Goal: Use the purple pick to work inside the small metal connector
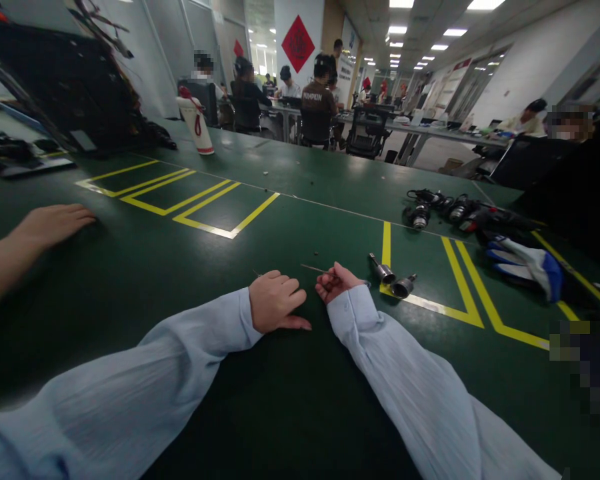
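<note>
My right hand [337, 283] is closed, palm turned up, around a thin metal rod [311, 268] that points left from the fingers. Just left of it, my left hand [279, 301] rests low over the table with its back up, fingers curled under and thumb stretched out. A thin tip shows behind its knuckles; what the curled fingers hold, if anything, is hidden. To the right of my right hand lie two metal cup-shaped bits with shanks, one bit [383, 272] farther back and another bit [403, 287] nearer, by a yellow tape corner.
The green table [280, 413] has yellow tape outlines. Another person's hand [55, 227] lies at left. A blue-and-white glove [527, 263] and dark tools [420, 217] sit at right. A white-and-red container [197, 127] stands behind, beside a black case [65, 80].
</note>
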A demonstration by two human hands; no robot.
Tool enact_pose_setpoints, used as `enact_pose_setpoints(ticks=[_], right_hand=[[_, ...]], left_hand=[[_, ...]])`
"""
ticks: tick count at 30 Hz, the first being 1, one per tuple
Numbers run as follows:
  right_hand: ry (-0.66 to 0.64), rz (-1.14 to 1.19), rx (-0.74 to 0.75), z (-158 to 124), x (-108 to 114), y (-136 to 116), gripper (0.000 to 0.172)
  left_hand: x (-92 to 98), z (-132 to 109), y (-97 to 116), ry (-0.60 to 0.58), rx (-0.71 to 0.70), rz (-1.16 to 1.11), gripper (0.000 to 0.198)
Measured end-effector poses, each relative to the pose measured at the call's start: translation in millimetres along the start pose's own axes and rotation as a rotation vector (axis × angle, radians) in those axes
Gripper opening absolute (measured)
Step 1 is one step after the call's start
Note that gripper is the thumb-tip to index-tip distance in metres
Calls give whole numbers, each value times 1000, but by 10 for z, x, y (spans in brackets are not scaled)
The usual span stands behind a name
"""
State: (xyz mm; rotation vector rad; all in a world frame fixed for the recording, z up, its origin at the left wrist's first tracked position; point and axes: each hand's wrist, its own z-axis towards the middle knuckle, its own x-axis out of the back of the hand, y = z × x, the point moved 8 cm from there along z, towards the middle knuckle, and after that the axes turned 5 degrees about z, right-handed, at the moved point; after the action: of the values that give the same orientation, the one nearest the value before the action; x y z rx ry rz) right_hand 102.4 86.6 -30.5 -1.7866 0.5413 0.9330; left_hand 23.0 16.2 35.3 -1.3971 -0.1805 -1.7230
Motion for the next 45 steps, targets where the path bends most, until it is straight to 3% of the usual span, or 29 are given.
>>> enact_pose_setpoints(ticks=[3,6,9,17,24,27,30,33,36,39,42,45], right_hand=[[19,-258,209,27,-1,-178,11],[19,-771,545,15,-133,-388,17],[-9,-1130,658,93,-234,-366,16],[-210,-1347,670,235,-330,-154,8],[-461,-1441,732,-164,-482,253,12],[-653,-1492,861,-410,-615,401,14],[-724,-1519,935,-599,-693,397,16],[-659,-1499,867,-662,-685,280,19],[-390,-1381,798,-596,-545,32,17],[-165,-1242,675,-451,-320,-118,14],[-74,-1144,553,-318,-151,-134,14],[-73,-1101,526,-275,-113,-123,14]], left_hand=[[-22,-52,-249,57,188,-128,54],[-33,-129,-540,176,428,-310,48],[-88,-199,-742,247,611,-534,41],[-127,-278,-849,368,727,-878,43],[-174,-298,-871,411,773,-978,51],[-176,-298,-874,405,780,-976,50],[-171,-298,-870,383,761,-955,48],[-141,-289,-841,353,694,-882,44],[-64,-213,-704,275,511,-681,39],[-10,-94,-438,146,259,-365,36],[-3,-9,-164,58,37,-113,35],[3,18,-13,40,-69,-13,36]])
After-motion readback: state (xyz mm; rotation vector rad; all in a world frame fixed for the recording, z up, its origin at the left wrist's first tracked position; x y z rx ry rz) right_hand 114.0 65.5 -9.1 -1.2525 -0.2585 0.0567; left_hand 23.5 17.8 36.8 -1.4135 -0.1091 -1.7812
